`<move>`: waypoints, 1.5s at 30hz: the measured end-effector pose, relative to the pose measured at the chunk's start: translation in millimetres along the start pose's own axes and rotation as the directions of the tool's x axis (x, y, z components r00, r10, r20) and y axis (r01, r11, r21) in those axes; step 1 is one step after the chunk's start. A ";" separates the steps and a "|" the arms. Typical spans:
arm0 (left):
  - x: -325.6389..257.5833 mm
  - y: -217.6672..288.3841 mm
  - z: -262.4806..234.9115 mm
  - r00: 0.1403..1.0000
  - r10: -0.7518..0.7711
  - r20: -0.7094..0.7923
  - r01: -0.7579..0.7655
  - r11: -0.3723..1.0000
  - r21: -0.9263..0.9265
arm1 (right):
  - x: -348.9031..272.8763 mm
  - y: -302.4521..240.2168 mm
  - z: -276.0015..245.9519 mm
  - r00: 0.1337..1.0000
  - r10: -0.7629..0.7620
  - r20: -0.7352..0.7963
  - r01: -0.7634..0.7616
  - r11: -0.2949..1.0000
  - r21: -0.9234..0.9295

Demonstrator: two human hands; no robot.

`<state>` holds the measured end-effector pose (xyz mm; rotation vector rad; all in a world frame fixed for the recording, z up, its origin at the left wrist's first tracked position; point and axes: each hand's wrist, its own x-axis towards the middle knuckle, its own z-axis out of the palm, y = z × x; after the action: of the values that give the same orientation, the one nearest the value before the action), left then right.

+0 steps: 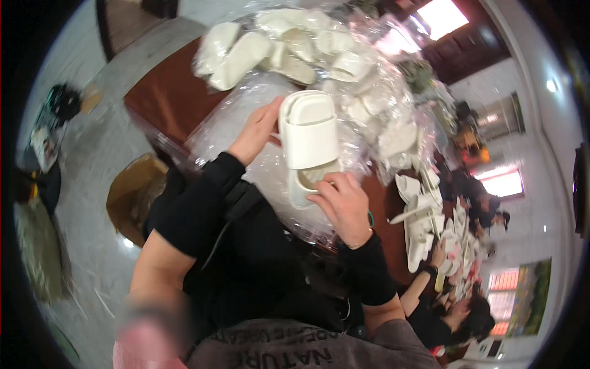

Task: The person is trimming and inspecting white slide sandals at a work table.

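Note:
A pair of white slide slippers (313, 144), apparently nested together, is held up between my two hands. My left hand (258, 132) is closed against their left side near the far end; some of its fingers are hidden. With fingers and thumb, my right hand (342, 206) pinches the near end. Beneath the slippers lies a stack of clear plastic bags (230, 114) on the dark red table (163, 83).
Several white slippers in clear bags (243, 58) are heaped beyond my hands. Unwrapped slippers (421, 215) lie to the right, where another person (452, 317) works. An open cardboard box (126, 197) stands on the floor at left.

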<state>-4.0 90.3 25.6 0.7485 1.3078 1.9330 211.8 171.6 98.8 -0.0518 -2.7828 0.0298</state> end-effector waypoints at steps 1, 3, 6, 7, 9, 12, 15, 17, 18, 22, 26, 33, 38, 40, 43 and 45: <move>-7.7 1.4 3.1 0.999 0.036 0.000 -0.036 0.999 0.003 | -1.5 -1.9 1.1 0.999 0.031 -0.020 -0.031 0.999 -0.019; -14.7 -1.3 5.6 0.997 0.067 0.026 -0.067 0.998 -0.005 | -6.9 -1.2 -0.2 0.998 0.000 -0.066 0.003 0.999 0.048; -17.7 4.8 7.0 0.996 0.035 0.079 -0.041 0.996 0.080 | -14.1 -3.4 -8.0 1.000 -0.012 -0.027 0.014 0.997 0.079; -22.2 7.5 14.1 0.995 -0.005 0.097 0.000 0.998 0.058 | -19.7 -0.5 -10.1 1.000 -0.013 -0.023 0.014 0.999 0.051; -24.3 1.8 22.3 0.981 -0.101 0.166 0.104 0.994 -0.011 | -32.2 0.6 -14.1 0.999 0.044 -0.024 -0.042 0.997 0.068; -27.6 -6.4 31.8 0.944 -0.186 0.272 0.185 0.982 0.030 | -48.2 14.6 -18.7 0.993 0.114 -0.031 -0.112 0.992 0.062; -20.8 -16.1 19.3 0.937 -0.093 0.338 -0.078 0.886 0.458 | -73.1 48.8 -24.7 0.953 0.304 -0.021 -0.304 0.952 -0.031; -21.8 -13.7 9.2 0.914 0.084 0.396 -0.369 0.575 0.730 | -87.6 84.1 -42.1 0.924 0.375 -0.069 -0.380 0.922 -0.077; -21.0 -14.7 1.2 0.918 0.086 0.387 -0.363 0.576 0.732 | -106.1 113.5 -46.4 0.858 0.512 -0.036 -0.513 0.854 -0.084; -16.3 -29.7 -18.1 0.892 0.104 0.439 -0.447 0.341 0.827 | -145.7 204.8 -92.6 0.797 0.587 -0.142 -0.554 0.617 -0.559; -14.6 -42.3 -21.6 0.896 -0.027 0.443 -0.419 0.274 0.865 | -110.1 229.8 -76.6 0.740 0.619 -0.264 -0.655 0.570 -0.496; -21.9 -43.5 -31.1 0.911 -0.082 0.404 -0.374 0.244 0.895 | 74.3 206.8 20.4 0.965 0.212 -0.151 -0.244 0.939 -0.241; -20.7 -42.3 -23.7 0.908 -0.086 0.410 -0.379 0.253 0.890 | 177.4 219.5 57.5 0.968 0.129 -0.217 -0.192 0.935 -0.299; -22.4 -46.8 -20.5 0.914 -0.084 0.398 -0.367 0.246 0.897 | 203.2 225.2 66.5 0.959 0.187 -0.214 -0.247 0.922 -0.297; -23.3 -46.6 -21.7 0.918 -0.086 0.386 -0.359 0.232 0.904 | 221.4 241.8 76.7 0.943 0.302 -0.141 -0.333 0.881 -0.337; -19.6 -49.6 -20.5 0.915 -0.082 0.395 -0.367 0.236 0.900 | 221.6 257.4 73.8 0.930 0.360 -0.072 -0.358 0.846 -0.396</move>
<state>2.8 76.7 -29.5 1.7958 2.2044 0.7048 -13.1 436.5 100.2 -0.6788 -2.6930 -0.4533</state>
